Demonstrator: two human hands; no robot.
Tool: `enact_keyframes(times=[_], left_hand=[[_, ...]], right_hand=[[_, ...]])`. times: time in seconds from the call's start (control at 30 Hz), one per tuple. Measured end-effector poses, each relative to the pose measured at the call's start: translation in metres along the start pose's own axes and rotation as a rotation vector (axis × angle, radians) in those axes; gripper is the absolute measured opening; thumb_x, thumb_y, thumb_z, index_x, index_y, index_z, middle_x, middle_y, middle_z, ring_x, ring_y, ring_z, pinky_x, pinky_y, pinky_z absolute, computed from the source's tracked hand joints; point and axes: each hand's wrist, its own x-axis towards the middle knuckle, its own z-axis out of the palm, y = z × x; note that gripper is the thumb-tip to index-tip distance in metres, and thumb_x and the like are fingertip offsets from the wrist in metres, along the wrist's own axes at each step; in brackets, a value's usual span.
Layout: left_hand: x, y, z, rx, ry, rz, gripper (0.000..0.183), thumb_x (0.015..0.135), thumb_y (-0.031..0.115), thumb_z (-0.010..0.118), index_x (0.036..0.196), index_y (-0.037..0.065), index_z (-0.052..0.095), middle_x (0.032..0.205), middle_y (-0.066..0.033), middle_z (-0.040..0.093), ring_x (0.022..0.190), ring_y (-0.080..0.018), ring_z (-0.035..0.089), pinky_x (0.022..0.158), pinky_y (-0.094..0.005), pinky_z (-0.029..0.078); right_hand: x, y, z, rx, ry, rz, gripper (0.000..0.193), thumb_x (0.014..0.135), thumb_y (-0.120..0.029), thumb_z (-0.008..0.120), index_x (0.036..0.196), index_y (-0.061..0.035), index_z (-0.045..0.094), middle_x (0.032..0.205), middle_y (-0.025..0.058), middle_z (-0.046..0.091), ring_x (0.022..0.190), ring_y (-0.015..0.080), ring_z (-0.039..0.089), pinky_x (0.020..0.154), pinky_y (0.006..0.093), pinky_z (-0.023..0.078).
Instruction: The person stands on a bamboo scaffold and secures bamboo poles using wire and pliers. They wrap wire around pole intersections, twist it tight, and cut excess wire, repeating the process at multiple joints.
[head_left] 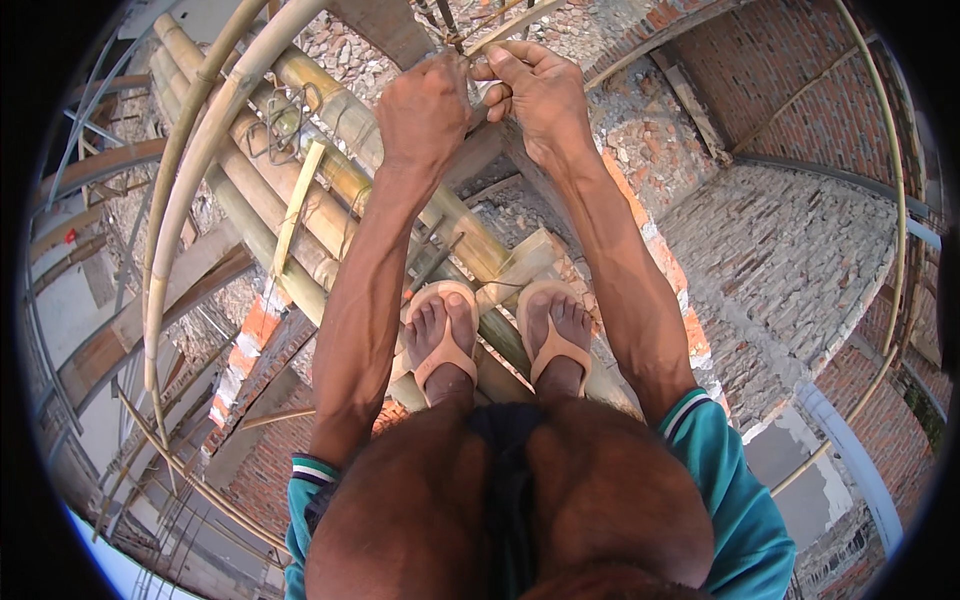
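At the top centre my left hand (428, 110) is closed in a fist, knuckles up. Close beside it on the right, my right hand (538, 98) is closed too, thumb and forefinger pinched together. Whatever they grip is hidden or too thin to make out. Just beyond the fingers stand dark metal rods (450, 25), and a pale wooden strip (515, 25) slants up to the right from there. Below and left of my hands lie several bamboo poles (345, 125) side by side. A tangle of bent wire (280, 128) rests on them.
My sandalled feet (440, 325) stand on the bamboo, high above brick rubble. A yellow wood strip (300, 205) crosses the poles. Long curved bamboo poles (190, 190) rise at the left. On the right are a rough masonry wall (780, 260) and a brick-walled opening (790, 80) far below.
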Motion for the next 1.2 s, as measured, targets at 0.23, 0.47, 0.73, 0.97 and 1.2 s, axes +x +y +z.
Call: enact_keyframes(times=[0.23, 0.47, 0.73, 0.97, 1.2], left_hand=[[0.007, -0.007, -0.004, -0.117, -0.077, 0.028, 0.016, 0.098, 0.016, 0.064, 0.102, 0.003, 0.072, 0.08, -0.0253, 0.069, 0.076, -0.0443, 0.07, 0.067, -0.0508, 0.055], [0.008, -0.009, -0.006, -0.175, -0.106, 0.029, 0.016, 0.097, 0.012, 0.064, 0.104, 0.001, 0.073, 0.081, -0.0273, 0.069, 0.078, -0.0454, 0.069, 0.07, -0.0501, 0.055], [0.004, -0.001, -0.008, -0.224, -0.082, -0.027, 0.021, 0.091, 0.007, 0.063, 0.108, -0.002, 0.072, 0.09, -0.0277, 0.069, 0.083, -0.0463, 0.07, 0.075, -0.0523, 0.055], [0.02, -0.009, -0.026, -0.291, -0.278, -0.095, 0.029, 0.095, 0.016, 0.067, 0.12, 0.002, 0.071, 0.095, -0.0295, 0.071, 0.092, -0.0447, 0.071, 0.082, -0.0488, 0.055], [0.043, -0.028, -0.029, -0.474, -0.552, -0.083, 0.046, 0.091, 0.017, 0.055, 0.127, -0.011, 0.06, 0.107, -0.035, 0.068, 0.107, -0.0433, 0.068, 0.094, -0.0472, 0.052]], right_hand=[[0.015, 0.019, -0.021, -0.898, 0.127, -1.076, 0.034, 0.086, -0.015, 0.076, 0.119, -0.0169, 0.074, 0.107, 0.0076, 0.075, 0.089, 0.027, 0.075, 0.071, 0.0363, 0.062], [0.024, 0.003, -0.035, -0.977, -0.045, -1.096, 0.026, 0.084, -0.015, 0.075, 0.11, -0.0126, 0.073, 0.097, 0.0064, 0.074, 0.077, 0.0249, 0.072, 0.062, 0.0379, 0.059], [-0.001, 0.0, 0.01, 0.074, -0.01, 0.098, 0.019, 0.101, -0.021, 0.069, 0.103, -0.0021, 0.069, 0.08, 0.009, 0.073, 0.057, 0.0163, 0.065, 0.051, 0.0307, 0.052], [-0.01, 0.002, -0.012, 0.507, -0.101, 0.25, 0.031, 0.103, -0.028, 0.066, 0.108, 0.0035, 0.067, 0.086, 0.0122, 0.074, 0.067, 0.0145, 0.068, 0.057, 0.0246, 0.054], [-0.109, 0.05, 0.007, -0.659, -0.186, -0.6, 0.038, 0.099, -0.031, 0.067, 0.129, -0.0072, 0.065, 0.112, 0.0106, 0.073, 0.093, 0.0241, 0.071, 0.084, 0.0384, 0.057]])
